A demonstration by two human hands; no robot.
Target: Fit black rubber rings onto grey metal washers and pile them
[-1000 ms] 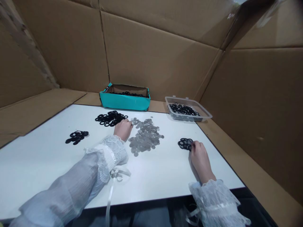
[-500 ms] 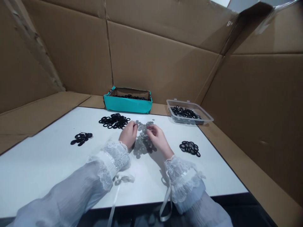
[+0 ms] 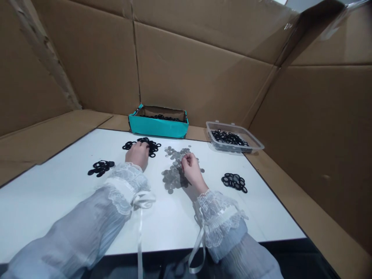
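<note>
Over a heap of black rings (image 3: 154, 148) lies my left hand (image 3: 137, 155), its fingers curled with the tips among the rings. What they grip is hidden. Right of it, a loose spread of small grey see-through discs (image 3: 174, 176) covers the middle of the white tabletop. My right hand (image 3: 192, 170) is above the right side of these discs, thumb and fingers pinched together. Whatever is in the pinch is too small to make out. A smaller cluster of black pieces (image 3: 100, 167) lies to the left, and black rings with grey centres (image 3: 234, 182) are grouped to the right.
A teal box (image 3: 158, 127) holding black rings stands behind the heap. At the back right is a clear plastic tub (image 3: 257, 144), also with black rings inside. Cardboard walls (image 3: 203, 66) enclose the white tabletop (image 3: 162, 228) at the back and sides.
My left hand has moved left and away from the grey discs onto the black ring heap. The right hand stays pinched over the discs, shifted only slightly.
</note>
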